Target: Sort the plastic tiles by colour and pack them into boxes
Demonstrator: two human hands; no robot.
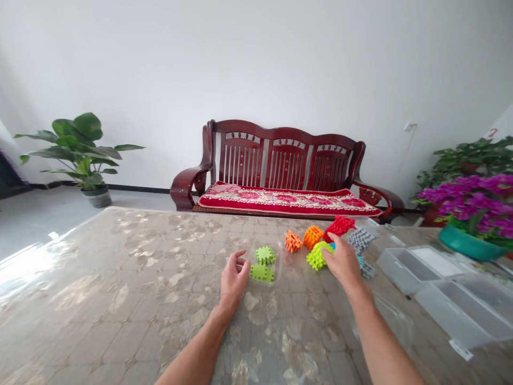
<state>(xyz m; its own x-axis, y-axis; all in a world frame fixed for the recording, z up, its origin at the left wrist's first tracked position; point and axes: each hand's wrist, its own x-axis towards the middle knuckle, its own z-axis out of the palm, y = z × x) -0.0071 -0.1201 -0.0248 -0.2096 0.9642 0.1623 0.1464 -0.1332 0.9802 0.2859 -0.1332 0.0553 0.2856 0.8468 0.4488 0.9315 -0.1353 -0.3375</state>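
My left hand [233, 278] is beside a small clear plastic box [277, 275], its fingers apart and its thumb close to the box's left edge. Inside the box lie flat lime-green interlocking pieces [262, 272] with toothed edges. Over on the right, my right hand [343, 259] reaches to a cluster of lime-green pieces [316, 256]. Its thumb and index finger are spread, the thumb at the cluster's right side. Blue pieces [360, 262] show partly from behind this hand. Around it are piles of red pieces [340, 225], orange pieces [312, 237] and grey pieces [362, 239].
Another orange cluster [293, 241] lies between the box and the piles. Clear plastic containers [465, 315] stand at the right, near a teal pot [468, 243] of purple flowers. A patterned cover spans the table [140, 299]. Behind it stands a wooden bench [280, 155].
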